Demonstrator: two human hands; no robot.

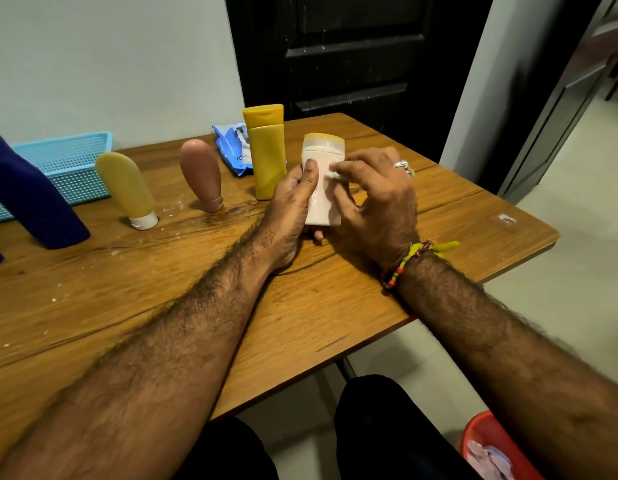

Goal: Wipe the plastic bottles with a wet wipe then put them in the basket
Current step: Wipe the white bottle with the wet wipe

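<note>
My left hand grips a pale pink bottle with a yellow cap, held upright just above the wooden table. My right hand presses a white wet wipe against the bottle's right side. Behind stand a yellow bottle, a pink tube and a pale yellow tube, both tubes cap down. A dark blue bottle leans at the left. The light blue basket sits at the back left; its inside is mostly hidden.
A blue wet wipe pack lies behind the yellow bottle. A red bin with crumpled wipes stands on the floor at the lower right. A dark door is behind the table, whose right edge is near my right wrist.
</note>
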